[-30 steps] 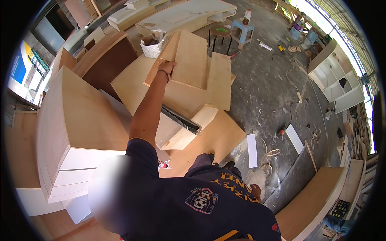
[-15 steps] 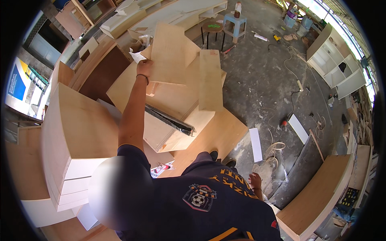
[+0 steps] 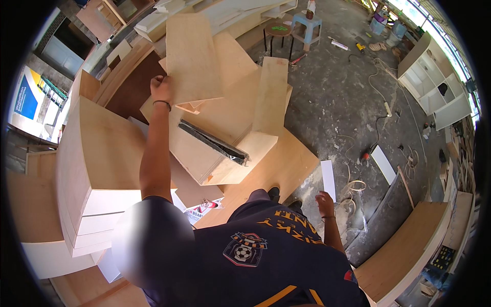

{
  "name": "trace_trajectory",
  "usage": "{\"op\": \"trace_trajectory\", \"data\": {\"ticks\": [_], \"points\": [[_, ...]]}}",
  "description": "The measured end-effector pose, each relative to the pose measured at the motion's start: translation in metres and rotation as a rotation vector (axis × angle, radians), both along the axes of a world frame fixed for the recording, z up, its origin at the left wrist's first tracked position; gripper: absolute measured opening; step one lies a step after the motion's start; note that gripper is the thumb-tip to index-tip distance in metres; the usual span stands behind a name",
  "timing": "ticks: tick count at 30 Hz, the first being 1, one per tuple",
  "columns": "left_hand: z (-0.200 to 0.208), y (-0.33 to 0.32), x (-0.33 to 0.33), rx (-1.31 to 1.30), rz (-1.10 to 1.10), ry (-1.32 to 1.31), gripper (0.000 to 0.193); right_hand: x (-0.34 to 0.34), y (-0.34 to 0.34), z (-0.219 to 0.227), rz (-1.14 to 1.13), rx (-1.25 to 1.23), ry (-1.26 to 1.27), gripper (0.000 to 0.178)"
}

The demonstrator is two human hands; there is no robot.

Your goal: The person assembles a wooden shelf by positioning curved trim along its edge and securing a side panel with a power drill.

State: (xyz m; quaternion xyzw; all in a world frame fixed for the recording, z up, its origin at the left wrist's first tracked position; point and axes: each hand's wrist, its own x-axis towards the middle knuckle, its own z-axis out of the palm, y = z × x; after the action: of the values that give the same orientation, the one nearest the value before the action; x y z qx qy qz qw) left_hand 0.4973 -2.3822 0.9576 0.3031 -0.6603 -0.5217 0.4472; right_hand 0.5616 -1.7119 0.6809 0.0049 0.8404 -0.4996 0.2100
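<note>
My left hand (image 3: 161, 89) is closed at the left edge of a pale plywood panel (image 3: 192, 59), its fingers bent at that edge. The panel lies tilted over a stack of other plywood boards (image 3: 236, 59). Below it is a wooden box-like piece (image 3: 204, 153) with a dark wrapped strip (image 3: 214, 143) lying across it. A narrower plywood board (image 3: 271, 94) rests on the right of the stack. My right hand (image 3: 325, 203) hangs low over the floor, fingers loosely bent and apart, with nothing visible in it. A white strip of board (image 3: 328, 179) lies on the floor beyond it.
A plywood cabinet with drawer fronts (image 3: 107, 148) stands close on my left. Farther off are a round stool (image 3: 277, 29) and a blue plastic stool (image 3: 307, 23). Cable (image 3: 381, 117) trails over the floor. A white shelf unit (image 3: 424, 77) and a long wooden piece (image 3: 404, 250) stand right.
My left hand and the plywood panel have shifted left together. The white paper beside that hand is now out of sight. My right hand has moved up and forward, showing more forearm.
</note>
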Motion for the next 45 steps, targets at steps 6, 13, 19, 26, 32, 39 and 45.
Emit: {"op": "trace_trajectory", "data": {"ticks": [6,13,19,26,32,39,45], "points": [[0.067,0.072,0.055,-0.081,-0.167,0.11,0.019,-0.049,-0.072,0.14,-0.069,-0.36,-0.078,0.037],[0.075,0.216,0.076,0.03,-0.572,0.079,0.018,-0.116,-0.085,0.218,0.074,-0.697,0.055,0.051],[-0.008,0.348,0.08,0.08,-0.842,-0.198,0.018,-0.082,-0.004,0.15,-0.06,-0.857,-0.111,0.051],[-0.176,0.465,0.125,0.434,-0.937,-0.677,0.03,0.027,0.147,0.049,-0.353,-0.632,-0.47,0.046],[-0.307,0.474,0.207,1.114,-0.846,-1.174,0.038,0.033,0.164,-0.007,-0.285,-0.39,-0.754,0.039],[-0.34,0.474,0.298,1.66,-0.216,-0.814,0.023,0.015,0.118,-0.094,0.04,-0.162,-0.708,0.032],[-0.322,0.457,0.402,1.516,0.169,-0.738,0.018,-0.012,0.067,-0.145,0.1,0.209,-0.239,0.031]]}}
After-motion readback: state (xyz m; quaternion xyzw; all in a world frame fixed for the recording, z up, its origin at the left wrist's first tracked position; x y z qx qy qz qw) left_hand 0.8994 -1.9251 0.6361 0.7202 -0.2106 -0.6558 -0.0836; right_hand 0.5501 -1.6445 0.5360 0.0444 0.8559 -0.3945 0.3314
